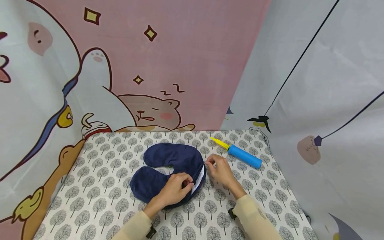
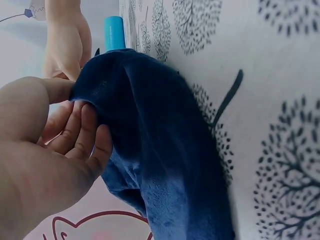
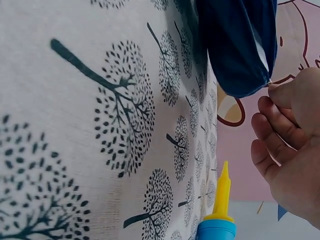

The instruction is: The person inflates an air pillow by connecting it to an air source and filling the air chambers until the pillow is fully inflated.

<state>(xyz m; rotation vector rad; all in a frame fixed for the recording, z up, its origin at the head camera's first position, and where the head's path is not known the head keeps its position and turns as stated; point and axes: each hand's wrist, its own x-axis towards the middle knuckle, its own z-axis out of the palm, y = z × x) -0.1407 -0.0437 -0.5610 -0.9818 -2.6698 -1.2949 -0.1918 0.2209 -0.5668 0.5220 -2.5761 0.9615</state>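
Observation:
A navy U-shaped neck pillow (image 1: 177, 155) lies on the table with its opening toward the left. Along its right edge the zipper gapes, and a white inside (image 1: 198, 181) shows through. My left hand (image 1: 177, 188) pinches the cover's edge beside the gap, thumb on one side; in the left wrist view the left hand (image 2: 65, 130) has its fingers partly tucked behind the navy fabric (image 2: 155, 135). At the far end of the gap my right hand (image 1: 221, 170) pinches the small zipper pull (image 3: 270, 82) between thumb and forefinger. The pull is mostly hidden by the fingertips.
A blue hand pump (image 1: 244, 156) with a yellow nozzle (image 1: 220, 143) lies behind the right hand, on the tree-print tablecloth (image 1: 105, 190). Cartoon-printed curtains (image 1: 204, 66) hang at the back and both sides of the table.

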